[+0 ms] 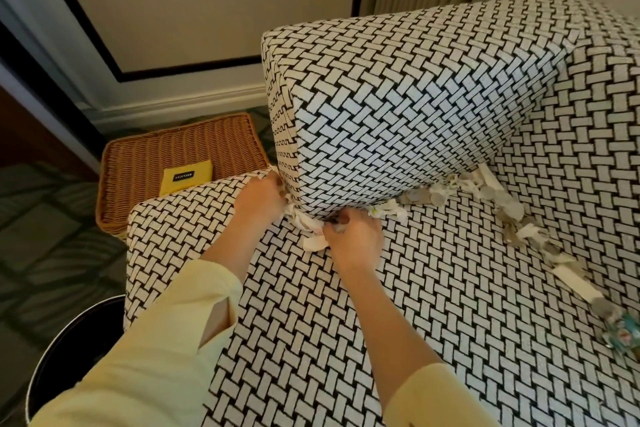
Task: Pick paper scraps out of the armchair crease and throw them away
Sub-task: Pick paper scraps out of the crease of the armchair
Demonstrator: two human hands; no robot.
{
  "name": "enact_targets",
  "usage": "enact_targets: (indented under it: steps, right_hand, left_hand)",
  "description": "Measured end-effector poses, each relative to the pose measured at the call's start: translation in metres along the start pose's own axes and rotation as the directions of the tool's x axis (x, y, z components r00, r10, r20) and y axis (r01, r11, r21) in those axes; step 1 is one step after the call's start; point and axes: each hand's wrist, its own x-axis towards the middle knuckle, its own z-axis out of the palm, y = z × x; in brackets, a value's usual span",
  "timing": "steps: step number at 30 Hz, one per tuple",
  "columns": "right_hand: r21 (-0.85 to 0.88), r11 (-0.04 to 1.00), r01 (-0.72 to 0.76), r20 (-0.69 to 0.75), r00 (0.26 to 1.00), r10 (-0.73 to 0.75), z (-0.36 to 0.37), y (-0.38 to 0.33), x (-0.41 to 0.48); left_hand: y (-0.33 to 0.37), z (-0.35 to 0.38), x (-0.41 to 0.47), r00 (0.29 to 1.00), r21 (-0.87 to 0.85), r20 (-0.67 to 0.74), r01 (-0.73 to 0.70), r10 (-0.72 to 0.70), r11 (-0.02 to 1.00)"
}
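White paper scraps [313, 234] stick out of the crease where the left armrest [398, 107] meets the seat cushion [433, 305] of a black-and-white woven-pattern armchair. My left hand [258, 199] is at the front end of the crease, fingers tucked into it among the scraps. My right hand [353, 239] pinches scraps just beside it. More paper scraps [467, 184] and several coins [509, 206] line the crease toward the back and along the backrest.
A round black bin [69, 340] stands on the floor at the lower left, partly hidden by my yellow sleeve. A wicker basket [145, 163] with a yellow box [185, 180] sits beside the chair. A crumpled teal wrapper [623, 333] lies at the right edge.
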Motion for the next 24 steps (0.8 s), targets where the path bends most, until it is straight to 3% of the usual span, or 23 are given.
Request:
enact_targets:
  steps: [8,13,15,19,21,24]
  right_hand:
    - [-0.167,0.985,0.051,0.16,0.987,-0.024,-0.002,0.0,0.005]
    - [0.033,0.997,0.07,0.089,0.993,-0.073,-0.004,0.008,0.002]
    - [0.162,0.985,0.057,0.066,0.995,-0.068,-0.005,0.01,0.003]
    - [0.454,0.891,-0.001,0.038,0.999,-0.019,-0.011,0.013,0.001]
    - [0.547,0.835,-0.056,0.049,0.998,0.035,-0.017,0.017,0.0]
    - [0.669,0.717,-0.195,0.18,0.979,0.098,-0.032,0.011,-0.003]
  left_hand:
    - [0.001,0.0,-0.005,1.0,-0.004,0.022,0.003,-0.003,1.0]
    - [0.002,0.001,-0.015,0.996,-0.209,-0.086,-0.014,-0.004,0.978]
    - [0.003,-0.005,-0.025,0.994,-0.405,-0.105,-0.004,-0.042,0.914]
    - [0.008,-0.016,-0.042,0.987,-0.727,-0.024,0.092,-0.159,0.68]
    - [0.009,-0.019,-0.048,0.978,-0.802,0.059,0.165,-0.198,0.574]
    - [0.018,-0.021,-0.061,0.962,-0.868,0.237,0.273,-0.137,0.415]
